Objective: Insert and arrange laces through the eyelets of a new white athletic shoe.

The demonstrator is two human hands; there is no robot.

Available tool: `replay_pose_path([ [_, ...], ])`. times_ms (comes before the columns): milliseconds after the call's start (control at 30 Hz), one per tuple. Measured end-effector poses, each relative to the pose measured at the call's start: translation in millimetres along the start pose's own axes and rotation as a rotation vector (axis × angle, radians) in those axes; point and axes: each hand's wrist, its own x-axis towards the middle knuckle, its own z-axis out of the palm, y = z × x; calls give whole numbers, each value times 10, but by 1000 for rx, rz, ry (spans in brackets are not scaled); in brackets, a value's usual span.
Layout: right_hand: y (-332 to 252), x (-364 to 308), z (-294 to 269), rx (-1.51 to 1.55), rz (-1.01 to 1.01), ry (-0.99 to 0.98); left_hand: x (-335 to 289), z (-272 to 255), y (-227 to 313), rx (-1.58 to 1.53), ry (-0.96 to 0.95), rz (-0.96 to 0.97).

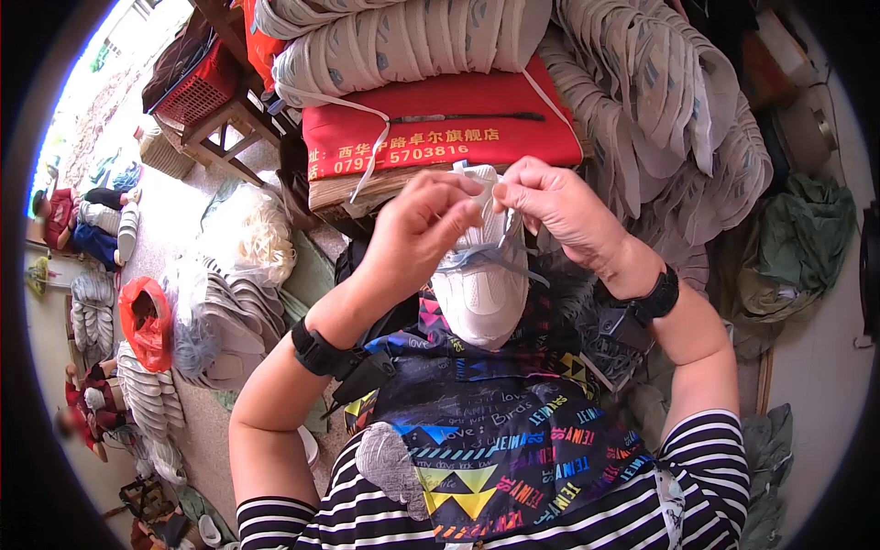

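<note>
A white shoe [481, 302] stands toe toward me over my lap, at the edge of a red-covered bench. Across its upper lies a loose grey-blue shoelace [522, 268]. My right hand [564, 211] is closed in a pinch above the shoe's right side, with a strand of the lace running down from its fingertips. Close beside it, my left hand [423, 229] is curled over the shoe's left side, thumb and fingers drawn together. Whatever lies between those left fingers is too small to make out.
A thin dark rod-like tool [467, 117] rests on the red cloth [422, 137], with pale cords nearby. Stacked grey-white shoe pieces [412, 50] rise behind, more hanging at right [660, 82]. Left, on the floor, are an orange-red bag [145, 325] and further stacks. People sit farther off.
</note>
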Motion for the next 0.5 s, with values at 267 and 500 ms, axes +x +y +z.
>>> replay_pose_path([
  [267, -421, -120, 214, 15, -164, 138, 162, -168, 389, -308, 10, -99],
  [500, -233, -140, 605, 126, -289, -139, 171, -250, 458, -475, 202, -6],
])
